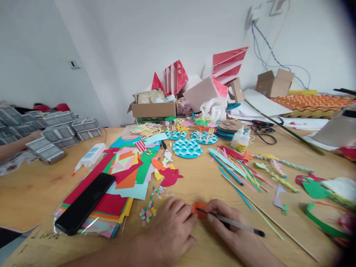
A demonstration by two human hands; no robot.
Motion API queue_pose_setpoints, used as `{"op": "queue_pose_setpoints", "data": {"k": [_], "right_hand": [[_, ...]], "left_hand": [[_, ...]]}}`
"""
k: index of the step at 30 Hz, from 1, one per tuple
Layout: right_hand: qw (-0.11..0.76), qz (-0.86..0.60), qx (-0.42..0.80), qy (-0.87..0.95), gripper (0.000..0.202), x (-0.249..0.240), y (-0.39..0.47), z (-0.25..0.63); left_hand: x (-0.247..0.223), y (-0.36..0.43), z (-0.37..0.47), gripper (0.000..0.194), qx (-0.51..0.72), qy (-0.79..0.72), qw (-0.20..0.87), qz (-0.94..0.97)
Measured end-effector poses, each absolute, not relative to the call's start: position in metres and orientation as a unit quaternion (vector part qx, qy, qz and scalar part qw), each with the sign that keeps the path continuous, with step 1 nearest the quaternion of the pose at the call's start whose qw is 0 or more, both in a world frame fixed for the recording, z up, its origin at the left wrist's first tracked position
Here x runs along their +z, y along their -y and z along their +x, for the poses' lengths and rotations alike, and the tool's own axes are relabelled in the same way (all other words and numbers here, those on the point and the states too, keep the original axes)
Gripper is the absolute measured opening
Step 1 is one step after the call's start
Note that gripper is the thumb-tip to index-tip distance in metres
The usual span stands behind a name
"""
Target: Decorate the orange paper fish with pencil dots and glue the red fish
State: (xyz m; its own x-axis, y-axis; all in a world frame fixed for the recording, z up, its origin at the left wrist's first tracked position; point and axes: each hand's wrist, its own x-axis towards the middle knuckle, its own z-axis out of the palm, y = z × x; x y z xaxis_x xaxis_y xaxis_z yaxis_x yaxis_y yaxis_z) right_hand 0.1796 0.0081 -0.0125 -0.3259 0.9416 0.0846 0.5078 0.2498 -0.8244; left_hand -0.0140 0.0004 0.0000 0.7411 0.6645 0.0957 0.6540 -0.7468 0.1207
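In the head view my left hand rests on the table, its fingers curled together and pinning the left edge of a small orange paper cutout. My right hand grips a pen with a clear barrel and black ends; its tip meets the orange paper. The cutout's full outline is partly covered by my fingers. Left of my left hand are scattered paper dots in several colours. Red and orange fish cutouts lie just beyond it.
A black phone lies on coloured paper sheets at left. Further back stand blue wavy discs and glue bottles. A thin stick and paper strips lie at right. Another person's arm shows at far left.
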Motion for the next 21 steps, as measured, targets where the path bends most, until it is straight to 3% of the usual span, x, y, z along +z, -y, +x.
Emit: {"op": "queue_pose_setpoints", "data": {"k": [21], "right_hand": [[0.300, -0.491, 0.373, 0.728, 0.018, -0.0088, -0.0078, 0.1800]], "left_hand": [[-0.0070, 0.0049, -0.0171, 0.039, 0.073, -0.352, 0.054, 0.932]]}}
